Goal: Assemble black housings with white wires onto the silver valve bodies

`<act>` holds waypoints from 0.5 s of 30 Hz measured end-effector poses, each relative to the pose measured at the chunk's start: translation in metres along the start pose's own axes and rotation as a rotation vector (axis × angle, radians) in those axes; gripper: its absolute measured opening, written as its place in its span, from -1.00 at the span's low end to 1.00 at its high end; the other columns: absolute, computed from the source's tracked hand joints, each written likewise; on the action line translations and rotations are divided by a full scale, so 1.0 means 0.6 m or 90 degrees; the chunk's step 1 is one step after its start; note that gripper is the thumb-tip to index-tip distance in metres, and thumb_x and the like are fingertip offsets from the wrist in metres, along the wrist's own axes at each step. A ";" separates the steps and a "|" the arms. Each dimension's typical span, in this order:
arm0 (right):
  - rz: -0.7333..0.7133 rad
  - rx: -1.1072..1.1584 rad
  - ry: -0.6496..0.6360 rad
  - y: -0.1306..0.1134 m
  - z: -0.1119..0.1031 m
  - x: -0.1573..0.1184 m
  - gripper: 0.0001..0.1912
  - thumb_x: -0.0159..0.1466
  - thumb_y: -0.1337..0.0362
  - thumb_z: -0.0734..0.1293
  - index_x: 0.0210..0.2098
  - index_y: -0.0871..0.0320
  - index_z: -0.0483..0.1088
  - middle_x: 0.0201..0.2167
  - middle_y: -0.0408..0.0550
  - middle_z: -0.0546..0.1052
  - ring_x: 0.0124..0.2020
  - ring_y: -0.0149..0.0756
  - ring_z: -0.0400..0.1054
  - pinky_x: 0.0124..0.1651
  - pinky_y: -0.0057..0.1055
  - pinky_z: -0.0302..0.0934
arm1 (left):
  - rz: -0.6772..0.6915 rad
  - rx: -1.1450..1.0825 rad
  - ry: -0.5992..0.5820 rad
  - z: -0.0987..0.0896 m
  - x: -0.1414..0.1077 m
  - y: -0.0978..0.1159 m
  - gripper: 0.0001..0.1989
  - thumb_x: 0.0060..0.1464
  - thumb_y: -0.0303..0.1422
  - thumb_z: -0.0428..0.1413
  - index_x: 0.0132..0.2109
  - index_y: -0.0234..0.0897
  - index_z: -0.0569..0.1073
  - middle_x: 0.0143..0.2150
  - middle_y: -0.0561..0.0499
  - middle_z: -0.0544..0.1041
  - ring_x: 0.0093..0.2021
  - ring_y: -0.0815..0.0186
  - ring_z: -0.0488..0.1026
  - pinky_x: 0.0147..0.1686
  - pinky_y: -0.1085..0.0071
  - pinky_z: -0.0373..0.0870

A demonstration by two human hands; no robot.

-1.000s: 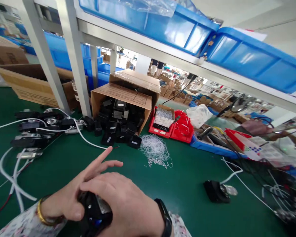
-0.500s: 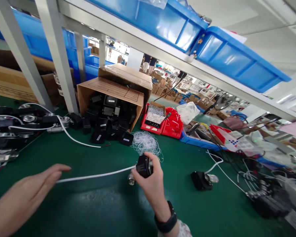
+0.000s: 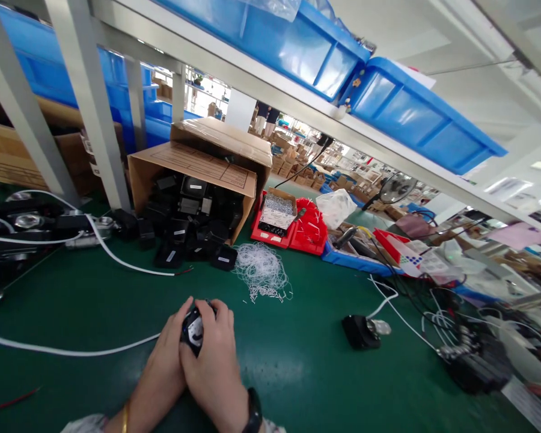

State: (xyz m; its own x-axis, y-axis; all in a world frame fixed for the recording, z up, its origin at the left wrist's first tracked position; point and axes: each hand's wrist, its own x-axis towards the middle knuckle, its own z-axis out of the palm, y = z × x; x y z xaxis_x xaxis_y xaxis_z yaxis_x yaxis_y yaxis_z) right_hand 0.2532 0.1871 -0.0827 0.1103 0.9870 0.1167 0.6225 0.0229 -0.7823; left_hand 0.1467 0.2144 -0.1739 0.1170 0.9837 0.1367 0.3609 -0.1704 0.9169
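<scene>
A small black housing [image 3: 193, 329] with a pale inner face is held between both hands at the lower middle of the view. My left hand [image 3: 165, 355] is wrapped round its left side. My right hand [image 3: 216, 355] covers its top and right side, fingers curled over it. From beside my left hand a white cable [image 3: 72, 352] runs left across the green table [image 3: 306, 373]. The fingers hide most of the housing.
An open cardboard box [image 3: 247, 180] of black housings stands behind. Nearby are clear thin loops [image 3: 261, 270], a red tray [image 3: 309, 225] and another black housing [image 3: 360, 332]. Cabled parts [image 3: 31, 222] lie left. A shelf with blue bins [image 3: 424, 114] hangs above.
My right hand has brought the black housing left and toward me. My left hand has come in from the left, off the cable area, and now holds the housing too.
</scene>
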 end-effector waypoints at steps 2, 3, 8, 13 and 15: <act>-0.018 0.067 -0.055 0.028 -0.044 0.018 -0.47 0.08 0.31 0.35 0.06 0.06 0.28 -0.04 -0.01 0.39 -0.06 -0.16 0.31 -0.02 -0.24 0.25 | -0.043 -0.038 -0.043 -0.015 0.014 0.025 -0.32 -0.10 -0.27 0.13 0.17 -0.28 0.10 0.10 -0.20 0.32 0.06 0.05 0.36 0.07 0.12 0.34; 0.009 0.093 -0.043 0.048 -0.070 0.035 -0.59 0.15 0.22 0.31 0.00 0.11 0.33 -0.15 -0.02 0.46 -0.19 -0.23 0.38 -0.15 -0.34 0.31 | -0.053 -0.048 -0.073 -0.024 0.020 0.040 -0.29 -0.14 -0.27 0.15 0.17 -0.29 0.09 0.10 -0.21 0.31 0.05 0.04 0.36 0.06 0.12 0.34; 0.166 -0.068 0.182 0.167 -0.174 0.181 -0.66 0.34 0.17 0.09 -0.33 0.25 0.38 -0.54 -0.08 0.41 -0.48 -0.33 0.31 -0.35 -0.38 0.25 | -0.072 -0.172 -0.210 -0.039 0.042 0.086 -0.32 -0.15 -0.35 0.15 0.14 -0.24 0.09 0.13 -0.16 0.27 0.08 0.10 0.34 0.09 0.22 0.30; 0.205 -0.185 0.162 0.220 -0.167 0.289 -0.81 0.26 0.19 0.31 -0.33 0.23 0.38 -0.32 -0.09 0.45 -0.28 -0.34 0.35 -0.15 -0.28 0.28 | -0.098 -0.217 -0.285 -0.026 0.045 0.072 -0.30 -0.16 -0.42 0.13 0.16 -0.20 0.08 0.11 -0.12 0.32 0.03 0.13 0.38 0.08 0.26 0.30; 0.206 -0.198 0.155 0.224 -0.152 0.304 -0.80 0.27 0.18 0.30 -0.31 0.23 0.38 -0.31 -0.09 0.44 -0.27 -0.34 0.36 -0.16 -0.28 0.29 | -0.097 -0.210 -0.282 -0.025 0.043 0.071 -0.28 -0.17 -0.43 0.14 0.18 -0.21 0.09 0.12 -0.13 0.32 0.05 0.10 0.37 0.10 0.22 0.28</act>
State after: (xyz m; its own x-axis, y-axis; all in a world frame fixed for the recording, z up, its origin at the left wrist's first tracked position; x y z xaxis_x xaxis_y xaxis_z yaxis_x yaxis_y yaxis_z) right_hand 0.4273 0.3555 -0.1109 0.4902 0.8690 0.0673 0.7234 -0.3625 -0.5876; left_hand 0.1511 0.2331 -0.1254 0.4889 0.8652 -0.1112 0.1041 0.0687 0.9922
